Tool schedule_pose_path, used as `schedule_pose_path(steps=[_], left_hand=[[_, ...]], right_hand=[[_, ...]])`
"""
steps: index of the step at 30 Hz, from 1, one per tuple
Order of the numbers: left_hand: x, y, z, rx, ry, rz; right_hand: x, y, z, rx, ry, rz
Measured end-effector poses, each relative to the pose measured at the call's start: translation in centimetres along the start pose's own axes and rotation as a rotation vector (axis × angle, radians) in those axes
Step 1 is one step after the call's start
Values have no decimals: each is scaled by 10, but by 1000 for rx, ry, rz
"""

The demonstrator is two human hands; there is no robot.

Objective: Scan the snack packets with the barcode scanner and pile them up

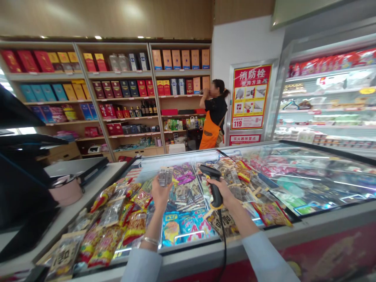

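Note:
My left hand (pixel 161 196) is closed on a small clear snack packet (pixel 165 177), held up above the glass-topped freezer (pixel 176 250). To the right, my right hand (pixel 221 190) grips a black barcode scanner (pixel 216 192) by its handle, its head pointing left towards the packet. A dark cable (pixel 223 243) hangs from the handle's base over the freezer's front edge. Red and yellow snack bags (pixel 105 243) lie heaped on the glass left of my left arm. Another snack bag (pixel 272 214) rests to the right of my right forearm.
At the left, a counter carries a dark monitor (pixel 23 172) and a pink container (pixel 66 190). Beyond the freezer, a person in an orange apron (pixel 210 131) stands by shelves of boxed goods (pixel 129 89). A refrigerated display (pixel 329 111) stands at the right.

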State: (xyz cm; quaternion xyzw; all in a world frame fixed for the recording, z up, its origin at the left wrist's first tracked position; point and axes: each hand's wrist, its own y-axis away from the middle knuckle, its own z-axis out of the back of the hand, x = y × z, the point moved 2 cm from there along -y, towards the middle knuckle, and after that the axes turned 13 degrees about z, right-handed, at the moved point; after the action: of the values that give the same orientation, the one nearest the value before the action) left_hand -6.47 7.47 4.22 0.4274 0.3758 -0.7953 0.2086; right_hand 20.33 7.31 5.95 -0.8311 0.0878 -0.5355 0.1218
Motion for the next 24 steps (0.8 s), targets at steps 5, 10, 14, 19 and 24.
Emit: schedule_pose_path(steps=[5, 10, 14, 19, 24], left_hand=[[3, 12, -16, 4, 21, -47], [8, 13, -17, -34, 23, -102], [9, 14, -16, -15, -59, -68], [1, 21, -13, 2, -209, -26], [-1, 22, -11, 14, -227, -38]], right_hand=[[-15, -7, -21, 114, 74, 3], [-29, -12, -35, 212, 113, 27], [-39, -10, -40, 329, 170, 59], [-35, -3, -42, 353, 125, 70], [-29, 0, -44, 379, 114, 91]])
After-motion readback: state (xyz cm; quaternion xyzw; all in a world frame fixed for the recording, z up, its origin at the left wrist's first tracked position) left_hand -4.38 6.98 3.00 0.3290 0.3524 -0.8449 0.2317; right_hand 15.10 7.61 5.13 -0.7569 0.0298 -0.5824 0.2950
